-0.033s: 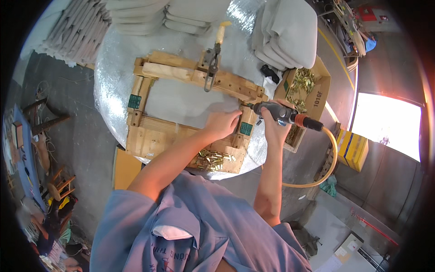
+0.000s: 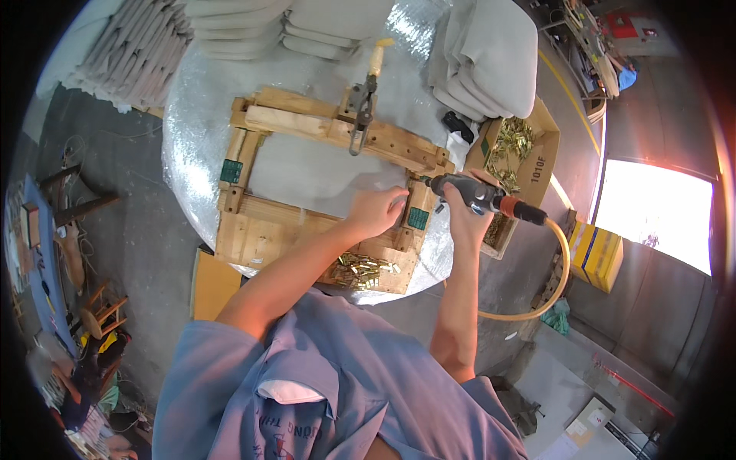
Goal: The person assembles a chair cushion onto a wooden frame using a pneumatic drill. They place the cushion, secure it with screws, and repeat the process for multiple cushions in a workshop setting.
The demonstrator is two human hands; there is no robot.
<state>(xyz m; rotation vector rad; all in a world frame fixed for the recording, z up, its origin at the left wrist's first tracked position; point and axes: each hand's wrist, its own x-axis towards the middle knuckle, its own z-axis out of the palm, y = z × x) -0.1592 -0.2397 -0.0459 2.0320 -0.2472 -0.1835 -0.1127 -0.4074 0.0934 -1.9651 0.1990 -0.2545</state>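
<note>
My right hand point(image 2: 468, 221) is wrapped round a dark air-powered driver point(image 2: 477, 193), its tip pointing left at the right side of a wooden jig point(image 2: 264, 230). Close to that tip, my left hand point(image 2: 374, 211) rests over the jig's right inner edge with fingers curled; what they pinch, if anything, is hidden. A pale grey padded panel point(image 2: 299, 172) lies inside the jig. At the jig's far side is a toggle clamp point(image 2: 360, 115) with a yellowish handle. Small brass-coloured metal pieces point(image 2: 360, 270) lie in a heap on the near board, below my left wrist.
Stacks of grey panels point(image 2: 491, 57) stand at the far side of the plastic-wrapped round table point(image 2: 184, 165). A cardboard box point(image 2: 543, 142) of brass-coloured pieces sits right. An orange hose point(image 2: 563, 268) loops from the driver. Beyond is a yellow box point(image 2: 598, 257); a wooden stool point(image 2: 103, 310) stands left.
The view has shifted very slightly, so the jig and table appear a little further right. Both hands and the driver hold the same positions at the jig's right side.
</note>
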